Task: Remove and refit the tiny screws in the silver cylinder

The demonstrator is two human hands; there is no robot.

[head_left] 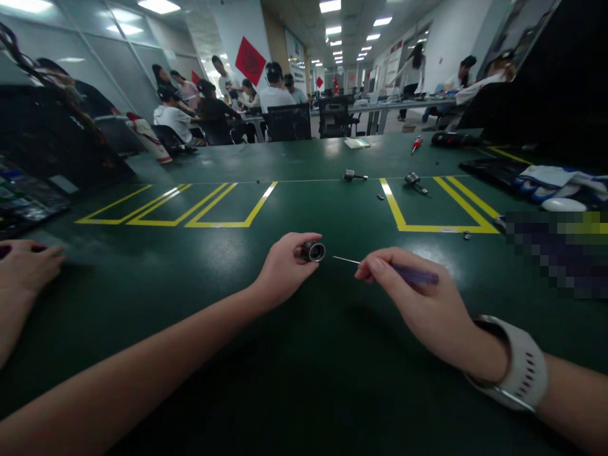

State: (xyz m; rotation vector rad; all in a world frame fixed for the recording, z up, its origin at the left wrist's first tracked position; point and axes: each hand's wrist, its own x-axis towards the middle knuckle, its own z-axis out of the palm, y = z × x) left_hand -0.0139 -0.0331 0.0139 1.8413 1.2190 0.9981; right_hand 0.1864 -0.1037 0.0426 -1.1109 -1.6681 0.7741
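**Reader:** As I cannot see it, where are the two hands, and what do they hold?

**Describer:** Both rest on a dark green table [304, 354] at the middle of the view. The left hand [282, 269] pinches a small dark cylinder [313, 251] between thumb and fingertips, its silver-rimmed open end turned toward the right hand. The right hand [418, 304] has its fingers pressed together around the purple handle of a thin screwdriver [394, 271]. The bare metal shaft points toward nine o'clock, its tip just short of the cylinder, not touching it. A white watch [522, 370] sits on the right wrist.

**Reader:** Is anything inside that cylinder?

**Describer:** I cannot tell; the opening looks dark and too small to read.

**Reader:** What else lies on the table?

**Describer:** Yellow tape outlines [190, 206] mark boxes at eleven o'clock and at one o'clock. In the one o'clock box lies a small metal part [414, 181], and another metal part [354, 175] lies just outside it, toward twelve. A red-handled tool [417, 144] lies farther back. At three o'clock are white and blue gloves [551, 180]. At nine o'clock another person's hand [26, 266] rests flat on the table.

**Reader:** And beyond the table?

**Describer:** Seated people at other tables [223, 101], toward twelve o'clock, under ceiling lights.
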